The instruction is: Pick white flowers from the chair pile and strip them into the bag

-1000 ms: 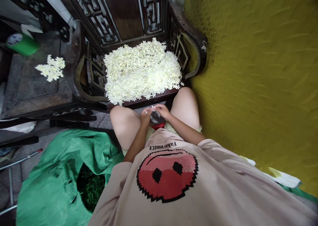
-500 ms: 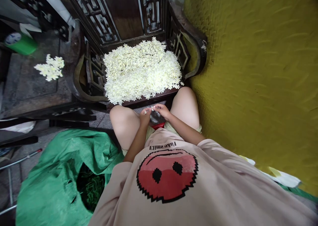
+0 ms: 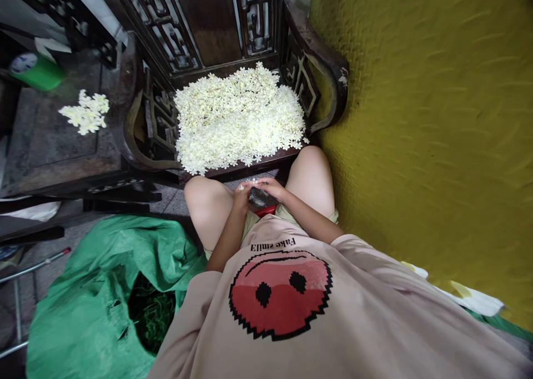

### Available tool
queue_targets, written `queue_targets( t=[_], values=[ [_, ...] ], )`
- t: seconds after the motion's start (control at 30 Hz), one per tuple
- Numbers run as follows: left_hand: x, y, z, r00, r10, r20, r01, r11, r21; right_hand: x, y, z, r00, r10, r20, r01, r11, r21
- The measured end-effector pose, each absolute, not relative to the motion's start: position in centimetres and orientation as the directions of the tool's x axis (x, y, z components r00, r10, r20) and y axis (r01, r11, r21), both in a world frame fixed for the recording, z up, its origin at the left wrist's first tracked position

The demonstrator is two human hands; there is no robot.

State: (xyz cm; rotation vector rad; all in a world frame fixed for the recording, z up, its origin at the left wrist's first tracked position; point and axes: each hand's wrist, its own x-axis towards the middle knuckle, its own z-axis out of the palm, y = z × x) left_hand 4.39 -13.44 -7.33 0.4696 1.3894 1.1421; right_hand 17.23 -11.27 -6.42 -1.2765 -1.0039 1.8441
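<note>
Legibly, "Fake smile" shirt [image 3: 287,290], hands [image 3: 240,197] pinching white flowers [image 3: 254,181]

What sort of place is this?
Likely indoors, perhaps a home's sitting room used as a workspace: a carved wooden armchair heaped with white flowers, a dark wooden table, and an open green sack.

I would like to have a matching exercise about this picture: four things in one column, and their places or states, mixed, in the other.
1. flower heap
2. left hand
3. green sack
4. flower bunch

A. open, with green strands inside
B. on the dark side table
C. spread over the chair seat
D. holding a small white flower, next to the right hand

Pairs: 1-C, 2-D, 3-A, 4-B
</note>
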Motion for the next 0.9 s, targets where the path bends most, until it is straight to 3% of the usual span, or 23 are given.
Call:
queue_targets(
  t=[0.3,0.57,0.9],
  values=[
    [4.21,-13.24,-6.75,-0.123,0.841,-0.528,-0.419,0.438,0.795,17.10,-11.26,-7.00,-0.340,0.844,-0.414,-0.048,-0.455,-0.889],
    [4.25,-13.40,-6.72,-0.089,0.845,-0.528,-0.591,0.382,0.711,16.82,-11.80,-6.07,-0.430,0.816,-0.386,-0.107,-0.471,-0.876],
    [4.34,-13.42,-6.42,-0.117,0.796,-0.593,-0.608,0.415,0.677,16.80,-11.44,-6.92,-0.346,0.834,-0.431,-0.095,-0.488,-0.868]
  ],
)
